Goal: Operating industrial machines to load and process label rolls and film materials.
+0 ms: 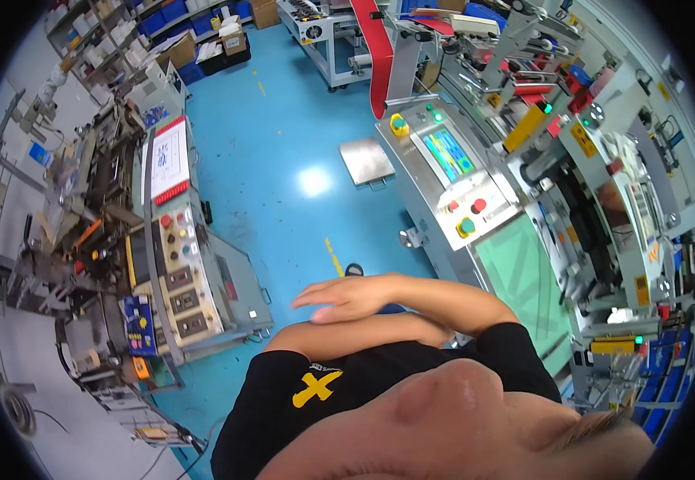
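My arms are folded across my body in black short sleeves. My right hand (pixel 351 298) lies over my left arm (pixel 363 330), its fingers stretched out and holding nothing. My left forearm runs beneath the right one. The left hand is tucked under near my right elbow, so its fingers are hidden. Nearest on the right is a grey machine console (pixel 435 216) with a lit touch screen (pixel 447 152), a red button (pixel 479 205) and yellow-ringed green buttons (pixel 466 227). Neither hand touches it.
On the left stands a machine with a button panel (pixel 178 248) and a red-edged white board (pixel 170 160). A metal plate (pixel 366 160) lies on the blue floor (pixel 283 120). A red web (pixel 373 56) hangs from machinery behind. Shelves with blue bins (pixel 173 11) stand far left.
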A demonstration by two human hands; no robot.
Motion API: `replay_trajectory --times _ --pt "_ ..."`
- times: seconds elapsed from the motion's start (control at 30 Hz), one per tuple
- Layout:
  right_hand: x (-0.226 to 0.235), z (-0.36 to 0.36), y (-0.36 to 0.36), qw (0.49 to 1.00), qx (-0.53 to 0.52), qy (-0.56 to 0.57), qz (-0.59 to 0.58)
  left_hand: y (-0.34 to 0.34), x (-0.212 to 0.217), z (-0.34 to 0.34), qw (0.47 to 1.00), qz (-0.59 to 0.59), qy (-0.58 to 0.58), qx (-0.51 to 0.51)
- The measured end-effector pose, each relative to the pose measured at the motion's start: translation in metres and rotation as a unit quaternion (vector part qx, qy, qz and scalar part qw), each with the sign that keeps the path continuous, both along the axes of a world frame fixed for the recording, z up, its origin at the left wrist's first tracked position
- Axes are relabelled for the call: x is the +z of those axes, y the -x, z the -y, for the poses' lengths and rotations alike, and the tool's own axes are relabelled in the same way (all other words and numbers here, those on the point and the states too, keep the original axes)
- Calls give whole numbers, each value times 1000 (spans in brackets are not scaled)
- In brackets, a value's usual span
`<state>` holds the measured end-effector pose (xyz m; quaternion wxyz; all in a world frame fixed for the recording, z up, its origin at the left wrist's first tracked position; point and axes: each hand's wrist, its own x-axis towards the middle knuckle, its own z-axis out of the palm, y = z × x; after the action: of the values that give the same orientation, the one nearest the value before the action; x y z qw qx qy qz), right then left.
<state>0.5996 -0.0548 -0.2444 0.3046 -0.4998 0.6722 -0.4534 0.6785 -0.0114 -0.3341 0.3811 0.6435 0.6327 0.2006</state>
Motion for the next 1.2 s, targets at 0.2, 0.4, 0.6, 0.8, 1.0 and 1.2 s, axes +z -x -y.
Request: replay_trajectory --times 0.2,0.4,0.6,0.8,1.0,1.2 --pt "-8 103 167 928 332 80 148 175 -3 1 990 -36 132 45" --pt "5 142 298 878 382 24 289 331 -1 41 993 -13 102 53" --pt "-55 78 470 957 239 94 137 511 -11 99 997 11 48 66" --pt "7 76 617 988 22 48 142 666 -17 149 999 45 10 -6" --pt "-10 57 759 979 20 157 130 839 -32 159 993 84 15 -76" --pt "-26 -89 796 957 -217 180 -72 950 -28 59 992 114 32 -52"
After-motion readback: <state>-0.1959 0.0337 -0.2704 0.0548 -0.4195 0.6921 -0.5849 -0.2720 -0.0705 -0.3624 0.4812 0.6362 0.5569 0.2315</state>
